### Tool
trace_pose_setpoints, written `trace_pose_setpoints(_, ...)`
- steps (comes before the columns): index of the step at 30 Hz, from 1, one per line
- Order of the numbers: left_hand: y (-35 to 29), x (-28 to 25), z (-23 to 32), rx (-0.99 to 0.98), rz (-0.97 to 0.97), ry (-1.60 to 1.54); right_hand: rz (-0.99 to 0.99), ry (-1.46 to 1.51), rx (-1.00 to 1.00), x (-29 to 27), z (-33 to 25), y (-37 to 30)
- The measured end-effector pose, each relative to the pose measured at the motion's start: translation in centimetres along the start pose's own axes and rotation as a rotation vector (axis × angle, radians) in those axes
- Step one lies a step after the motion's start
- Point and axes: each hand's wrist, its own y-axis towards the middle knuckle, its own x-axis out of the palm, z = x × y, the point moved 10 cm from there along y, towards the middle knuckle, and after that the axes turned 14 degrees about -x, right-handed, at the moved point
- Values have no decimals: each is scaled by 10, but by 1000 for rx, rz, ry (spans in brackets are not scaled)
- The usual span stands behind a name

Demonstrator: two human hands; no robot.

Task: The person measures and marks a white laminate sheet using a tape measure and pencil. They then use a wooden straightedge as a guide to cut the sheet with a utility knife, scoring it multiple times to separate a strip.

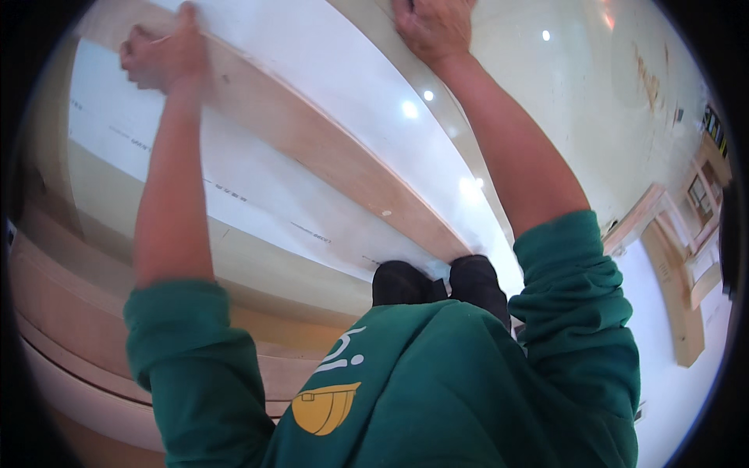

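My left hand [168,58] is at the upper left, its fingers curled round a long, pale wooden board [312,140], with the thumb pointing up. The board slants from there down to my dark-clad legs. My right hand [438,27] is at the top edge, over the beige strip beside a white sheet. Its fingers are bent in and partly cut off by the frame; what they hold, if anything, is hidden. White sheeting [226,187] with printed marks lies under and beside the board.
Stacked wooden boards [86,351] fill the lower left. Wooden frame pieces [686,242] stand at the far right. A glossy, pale surface [562,86] reflecting lights spreads to the right, with brown marks on it.
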Motion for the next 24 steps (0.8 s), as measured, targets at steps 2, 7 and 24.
trace_pose_setpoints(2, 1, 2, -2, 13, -48, -32, 23, 24, 7, 0, 4, -4)
trace_pose_setpoints(7, 13, 13, -21, 13, -127, -99, 60, 50, 4, 8, 4, -11)
trace_pose_setpoints(24, 8, 7, -9, 14, -219, -371, 131, 13, 10, 1, 11, -17)
